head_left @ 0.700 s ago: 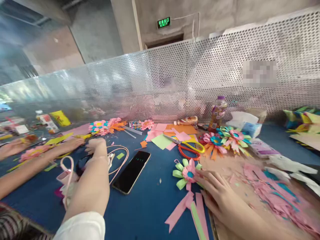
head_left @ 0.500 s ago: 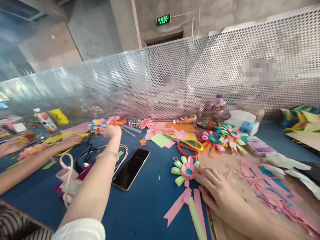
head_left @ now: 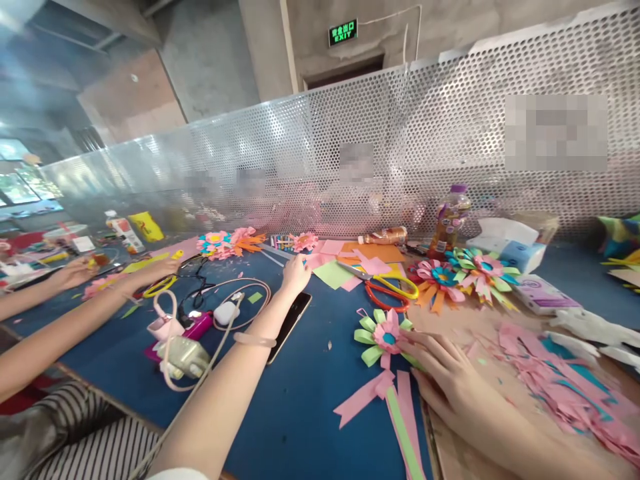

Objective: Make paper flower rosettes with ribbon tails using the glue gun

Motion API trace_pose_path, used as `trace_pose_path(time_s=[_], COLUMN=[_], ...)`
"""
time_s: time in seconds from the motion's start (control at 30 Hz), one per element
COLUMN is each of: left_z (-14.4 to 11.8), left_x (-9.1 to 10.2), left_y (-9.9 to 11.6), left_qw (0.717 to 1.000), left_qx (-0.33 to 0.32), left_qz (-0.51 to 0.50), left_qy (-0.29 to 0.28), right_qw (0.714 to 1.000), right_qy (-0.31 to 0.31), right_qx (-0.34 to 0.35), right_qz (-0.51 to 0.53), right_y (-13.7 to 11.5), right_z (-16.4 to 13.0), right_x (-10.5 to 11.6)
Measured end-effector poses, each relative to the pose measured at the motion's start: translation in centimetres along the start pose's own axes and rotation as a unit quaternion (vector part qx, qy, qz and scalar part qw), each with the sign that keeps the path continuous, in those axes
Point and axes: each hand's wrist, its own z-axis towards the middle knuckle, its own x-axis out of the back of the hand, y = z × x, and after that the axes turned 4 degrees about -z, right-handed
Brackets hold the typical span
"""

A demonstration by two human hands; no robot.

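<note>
A paper flower (head_left: 389,337) with pink and green petals and a blue centre lies on the blue table. My right hand (head_left: 450,373) rests at its right side, fingers closed over the edge petals. Pink and green ribbon strips (head_left: 397,413) trail below the flower. Farther off, my left hand (head_left: 297,273) reaches over the phone (head_left: 290,327), fingers curled beside the loose paper sheets (head_left: 333,272). What sits in those fingertips is too small to make out. Another small pink paper flower (head_left: 305,241) lies just behind that hand.
Scissors (head_left: 385,290) with red and yellow handles lie behind the flower. Finished paper flowers (head_left: 485,267), a drink bottle (head_left: 450,223) and tissues (head_left: 510,243) stand back right. Pink scraps (head_left: 555,380) cover cardboard at right. A power bank with cables (head_left: 197,327) and a co-worker's hands (head_left: 163,270) are left.
My left hand has moved right, from the flower cluster at the back to beside the loose sheets. My right hand stays on the flower. The camera view has turned slightly left.
</note>
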Motion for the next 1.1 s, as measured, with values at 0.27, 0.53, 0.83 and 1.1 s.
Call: trace_pose_path(time_s=[0.27,0.53,0.83,1.1], left_z=[0.2,-0.3,-1.1,-1.1], left_x=[-0.1,-0.3,1.3,0.7], left_y=[0.6,1.0,-0.2,-2.0], left_qw=[0.997,0.982,0.989,0.978], left_qx=[-0.038,-0.080,-0.006,0.048], left_qz=[0.029,0.027,0.110,0.132], left_qy=[-0.064,-0.167,-0.095,-0.154], right_qw=[1.000,1.000,1.000,1.000], right_qy=[0.000,-0.003,-0.002,-0.005], right_qx=[-0.002,-0.016,-0.001,-0.009], right_qz=[0.011,0.014,0.009,0.020], right_y=[0.0,-0.2,-0.2,-0.7], right_z=[-0.1,0.0,0.0,0.2], right_x=[0.3,0.8,1.1,1.7])
